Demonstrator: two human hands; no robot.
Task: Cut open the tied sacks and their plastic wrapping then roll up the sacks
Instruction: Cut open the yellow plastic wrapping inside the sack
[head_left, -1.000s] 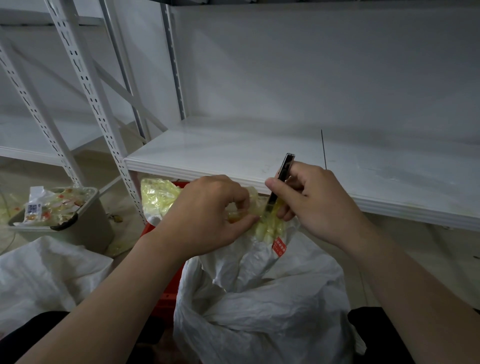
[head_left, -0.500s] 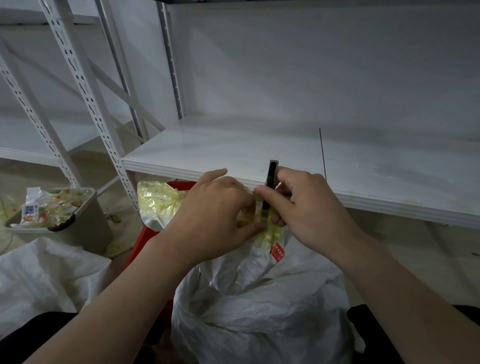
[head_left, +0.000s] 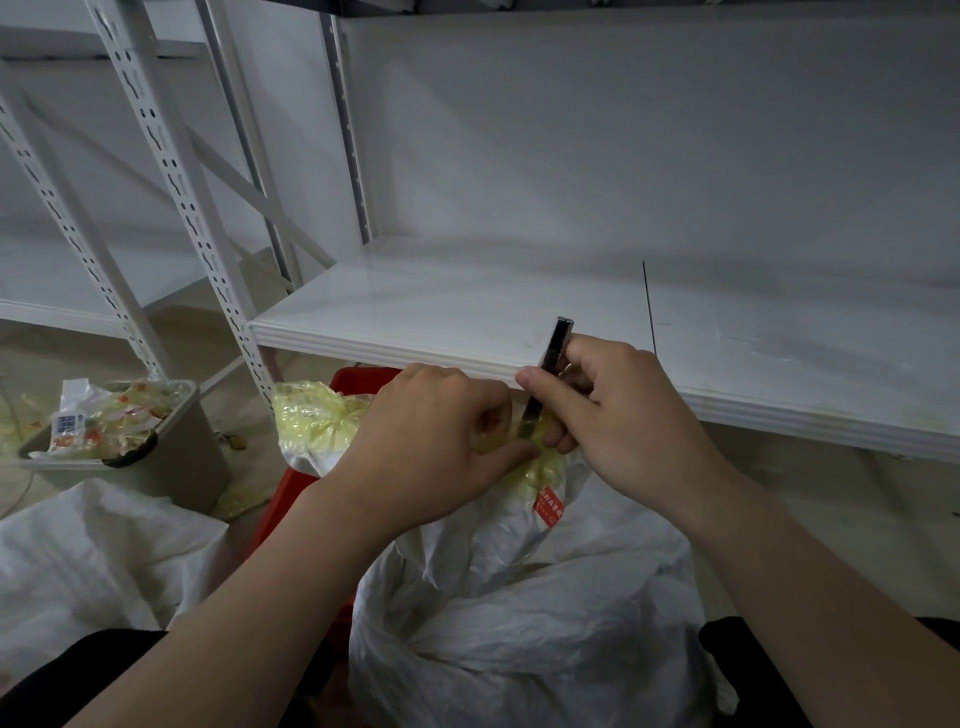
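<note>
Box cutter (head_left: 556, 348) stands near-upright, gripped in right hand (head_left: 623, 415), blade tip down on yellow-taped neck (head_left: 548, 467) of white sack (head_left: 519, 623); left hand (head_left: 431, 447) pinches that neck just left of the blade.

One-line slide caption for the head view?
The right hand holds a utility knife against the yellow plastic tying the neck of the white sack while the left hand pinches that plastic.

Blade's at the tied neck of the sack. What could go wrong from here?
The cutter in the right hand has its blade at the yellow wrapping, right beside the left hand pinching it; a slip could nick those fingers. The white sack is soft and crumpled, so its neck may shift under the cut.
</note>
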